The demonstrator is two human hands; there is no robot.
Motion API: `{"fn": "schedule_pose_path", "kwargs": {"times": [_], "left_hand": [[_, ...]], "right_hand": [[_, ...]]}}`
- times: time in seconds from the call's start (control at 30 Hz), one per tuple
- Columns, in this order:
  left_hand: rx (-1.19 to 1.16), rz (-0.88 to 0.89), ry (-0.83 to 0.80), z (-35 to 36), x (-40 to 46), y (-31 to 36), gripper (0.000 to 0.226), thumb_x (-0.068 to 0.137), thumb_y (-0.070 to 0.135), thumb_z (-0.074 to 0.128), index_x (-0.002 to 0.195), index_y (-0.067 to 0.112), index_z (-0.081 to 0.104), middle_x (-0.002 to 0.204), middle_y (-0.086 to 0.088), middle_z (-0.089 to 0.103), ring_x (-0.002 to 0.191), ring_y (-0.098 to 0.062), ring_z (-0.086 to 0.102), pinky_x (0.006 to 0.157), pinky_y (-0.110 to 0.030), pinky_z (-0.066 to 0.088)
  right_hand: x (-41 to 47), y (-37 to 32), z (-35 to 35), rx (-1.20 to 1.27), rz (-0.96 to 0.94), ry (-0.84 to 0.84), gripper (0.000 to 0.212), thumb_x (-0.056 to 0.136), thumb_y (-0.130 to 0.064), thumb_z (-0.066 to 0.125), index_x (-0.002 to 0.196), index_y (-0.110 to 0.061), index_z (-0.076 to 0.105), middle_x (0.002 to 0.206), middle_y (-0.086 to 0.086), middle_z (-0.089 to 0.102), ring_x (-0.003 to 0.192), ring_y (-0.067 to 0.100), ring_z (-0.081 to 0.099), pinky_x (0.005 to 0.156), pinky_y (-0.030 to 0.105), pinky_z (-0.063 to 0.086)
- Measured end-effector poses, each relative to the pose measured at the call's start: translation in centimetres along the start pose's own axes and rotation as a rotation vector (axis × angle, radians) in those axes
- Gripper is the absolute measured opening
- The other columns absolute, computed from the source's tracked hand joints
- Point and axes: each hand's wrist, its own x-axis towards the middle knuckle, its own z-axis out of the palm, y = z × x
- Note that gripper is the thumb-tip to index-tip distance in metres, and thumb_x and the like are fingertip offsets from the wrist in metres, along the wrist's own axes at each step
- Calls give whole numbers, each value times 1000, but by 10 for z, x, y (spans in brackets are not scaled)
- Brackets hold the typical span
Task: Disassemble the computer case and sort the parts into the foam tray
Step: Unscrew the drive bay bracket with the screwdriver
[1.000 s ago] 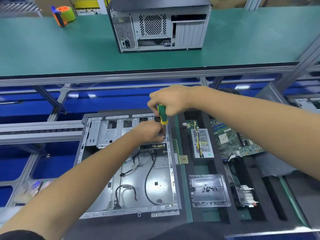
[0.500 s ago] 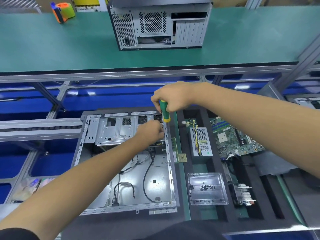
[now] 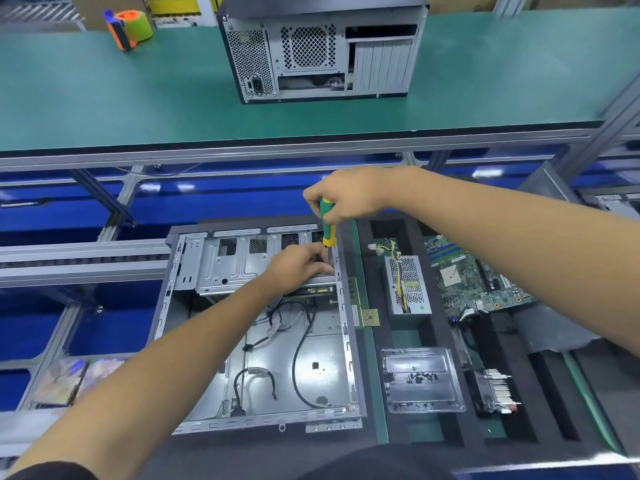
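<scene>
Both arms reach forward over the open case (image 3: 263,341). The right hand (image 3: 349,199) is up high at the far right corner of the case, and its grip is curled tight round the green and yellow handle of a screwdriver (image 3: 327,221), which points straight down. The left hand (image 3: 298,268) lies lower, just under the handle, with its fingers (image 3: 323,259) bent down on the metal bracket (image 3: 239,263) at the far end of the case; whether that grip pinches something small cannot be told. The case lies flat on the table (image 3: 242,455), with its side off, so the bare metal floor and some loose black cables (image 3: 301,358) show inside. Just to the right of the case is the black foam tray (image 3: 519,431). In its slots lie a silver power box (image 3: 408,285) with yellow wires, a green board (image 3: 474,275), a part with metal fins (image 3: 495,393), and a clear dish (image 3: 422,379) with tiny dark screws in it. A thin green card (image 3: 360,306) lies between the case and the tray. Past blue bins and grey rails there is a long green table (image 3: 104,91). On it stands a second case (image 3: 318,50), closed up, with its back side facing here, and well off to the left is an orange and green tape holder (image 3: 130,27).
</scene>
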Motion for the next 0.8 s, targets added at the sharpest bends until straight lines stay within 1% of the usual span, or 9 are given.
{"fn": "schedule_pose_path", "kwargs": {"times": [0.07,0.17,0.23,0.27,0.33,0.37,0.43,0.53,0.8], "left_hand": [[-20,11,3,1,0,0,16,90,46,72,88,33,63,88,22,72,85,-5,67,84,-44,55],[-92,22,-10,1,0,-3,13,91,40,72,87,31,64,88,15,74,86,-13,69,85,-44,55],[-126,38,12,1,1,-5,11,91,38,74,88,32,65,81,10,72,77,-9,65,74,-35,53],[-142,49,30,1,1,-6,10,91,37,74,87,33,66,79,10,71,71,-4,62,67,-26,48],[-174,66,49,1,0,-7,9,93,32,74,86,33,68,81,19,72,70,3,61,64,-11,41],[-178,67,52,2,1,-7,8,93,31,74,87,31,69,83,23,72,72,5,62,65,-9,41],[-173,65,61,3,1,-7,6,94,29,74,88,27,71,84,27,71,73,6,62,66,-8,40],[-188,67,68,5,2,-8,6,94,28,73,89,25,71,85,26,70,72,4,61,66,-8,41],[-192,59,53,4,2,-7,10,97,30,70,87,30,68,81,23,69,67,3,59,63,-11,41]], "right_hand": [[1,0,0,25,12,6,6,84,-28,61,85,-29,54,76,-6,62,69,17,57,58,37,41],[3,3,-1,-2,35,30,6,85,-33,60,84,-29,56,72,-10,63,61,4,55,57,33,36],[4,4,0,-8,48,23,8,87,-35,60,82,-29,56,63,-16,61,55,-2,53,55,31,31],[5,5,0,-11,54,15,9,88,-36,59,81,-29,56,62,-16,61,55,0,53,55,31,31],[7,5,1,-26,51,10,11,89,-36,59,80,-29,56,67,-11,61,59,5,51,56,32,31],[8,5,2,-29,44,11,12,90,-36,60,80,-29,56,69,-10,60,60,6,51,56,32,31],[10,5,3,-20,30,11,14,91,-35,59,79,-29,56,67,-13,60,60,4,53,55,31,30],[13,7,4,23,32,23,14,92,-35,58,79,-29,57,63,-17,61,56,-9,52,54,30,30],[16,9,5,52,5,18,14,93,-34,58,85,-22,58,78,-9,68,52,-5,51,53,30,31]]}}
